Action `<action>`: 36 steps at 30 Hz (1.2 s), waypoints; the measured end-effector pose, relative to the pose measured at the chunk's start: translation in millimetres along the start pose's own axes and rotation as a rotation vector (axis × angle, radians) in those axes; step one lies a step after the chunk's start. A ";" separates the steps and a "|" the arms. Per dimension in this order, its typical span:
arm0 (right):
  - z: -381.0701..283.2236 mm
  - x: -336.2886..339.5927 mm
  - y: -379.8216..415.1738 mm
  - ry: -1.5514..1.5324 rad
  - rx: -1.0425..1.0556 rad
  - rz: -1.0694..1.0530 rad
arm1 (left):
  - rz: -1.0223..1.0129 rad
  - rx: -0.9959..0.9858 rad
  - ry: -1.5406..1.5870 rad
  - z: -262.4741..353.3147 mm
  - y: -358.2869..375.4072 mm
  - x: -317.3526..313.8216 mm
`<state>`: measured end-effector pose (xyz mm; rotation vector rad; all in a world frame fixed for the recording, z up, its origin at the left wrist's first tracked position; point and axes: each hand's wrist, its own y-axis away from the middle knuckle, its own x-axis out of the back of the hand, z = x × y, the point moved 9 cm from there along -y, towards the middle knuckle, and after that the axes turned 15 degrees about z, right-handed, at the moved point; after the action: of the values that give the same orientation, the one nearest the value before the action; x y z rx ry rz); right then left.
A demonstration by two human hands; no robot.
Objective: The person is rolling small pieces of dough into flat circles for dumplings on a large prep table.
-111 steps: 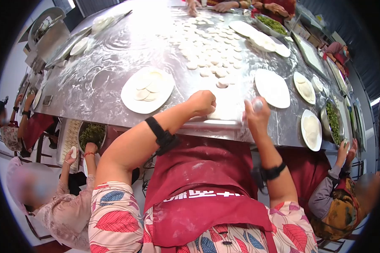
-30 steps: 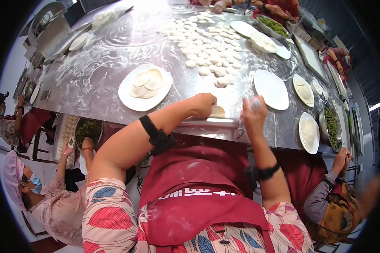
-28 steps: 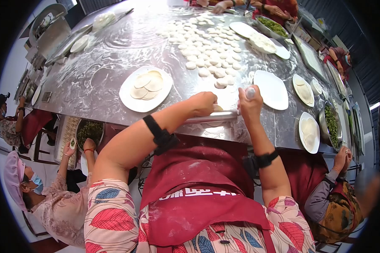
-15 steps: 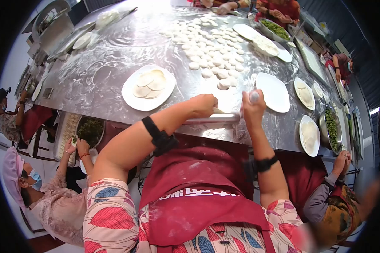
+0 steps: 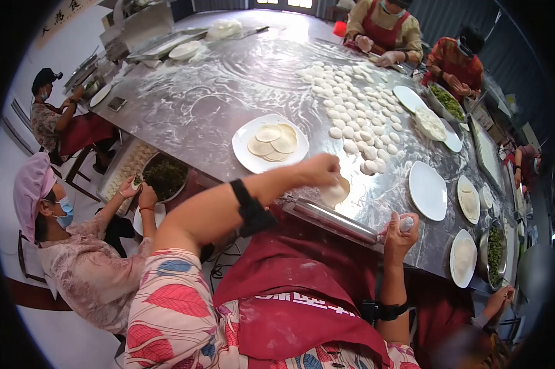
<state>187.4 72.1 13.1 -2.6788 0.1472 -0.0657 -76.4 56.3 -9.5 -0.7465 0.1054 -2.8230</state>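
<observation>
My left hand (image 5: 319,170) pinches the upper edge of a thin round dough wrapper (image 5: 335,193), which hangs over the floured tabletop. My right hand (image 5: 402,235) is wrapped round one handle of a metal rolling pin (image 5: 333,221), which lies slanted along the table's near edge. The pin is just nearer to me than the wrapper. To the left of my left hand, a white plate (image 5: 243,156) carries several overlapping rolled wrappers (image 5: 271,142). Beyond my hands, many small flattened dough pieces (image 5: 357,117) cover part of the table.
Right of my hand stand a bare white plate (image 5: 427,190), plates of wrappers (image 5: 464,258) and a bowl of green filling (image 5: 495,255). A co-worker (image 5: 62,215) at left fills a wrapper beside another filling bowl (image 5: 165,177). Other people work at the far side (image 5: 388,27).
My left hand has lifted the wrapper off the table. The rolling pin now lies slanted, closer to me, still in my right hand. The view has tilted up and swung left.
</observation>
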 end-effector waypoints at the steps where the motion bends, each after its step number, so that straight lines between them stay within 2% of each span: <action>1: -1.1 -0.7 0.4 -0.009 -0.013 0.003 | 0.016 0.032 0.022 -7.7 -1.9 24.6; 3: -4.0 -1.2 0.4 -0.022 -0.021 0.001 | 0.075 0.118 -0.040 -13.7 -1.1 80.7; 4: -6.4 -1.4 0.3 -0.026 -0.014 -0.004 | 0.086 0.106 -0.195 -23.1 -8.3 106.2; 6: -3.6 -0.6 1.2 -0.040 -0.015 -0.001 | 0.187 0.112 -0.457 -31.6 -24.7 154.0; 7: 0.4 0.3 0.9 -0.052 -0.021 0.005 | 0.315 0.147 -0.512 -33.3 -32.4 175.1; 9: 2.6 0.5 -0.4 -0.054 -0.018 0.012 | 0.423 0.120 -0.592 -21.1 -51.6 187.4; 13: -3.5 0.6 -1.3 -0.007 0.031 0.017 | 0.111 -0.019 -0.630 23.0 -84.7 94.9; 16: -4.4 1.5 -2.1 -0.004 0.042 0.006 | -0.082 -0.243 -0.579 36.1 -96.4 1.1; 19: 0.0 1.0 -2.4 -0.030 0.044 -0.002 | -0.093 -0.236 -0.680 39.7 -97.1 -56.0; 22: -0.7 1.4 -1.6 -0.048 0.020 0.002 | 0.098 -0.070 -0.736 30.6 -102.7 -69.7; 25: -0.8 2.8 -0.4 -0.050 0.025 0.022 | 0.156 0.023 -0.724 30.9 -99.2 -70.7; 30: -0.1 3.1 1.4 -0.058 -0.003 0.022 | 0.180 -0.180 -0.623 47.3 -93.1 -75.1; 33: -1.1 4.2 3.3 -0.063 -0.013 0.009 | 0.108 -0.147 -0.390 45.8 -81.5 -70.4; 34: -1.6 4.9 4.2 -0.060 -0.014 0.003 | 0.013 -0.113 -0.246 42.2 -69.9 -70.5; 36: -2.2 5.7 6.6 -0.058 -0.023 -0.006 | -0.267 0.141 -0.123 14.5 -41.3 -81.7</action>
<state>192.3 64.6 12.3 -2.7010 0.1230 0.0118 -8.0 115.1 -30.9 -0.9625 -0.2269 -2.9804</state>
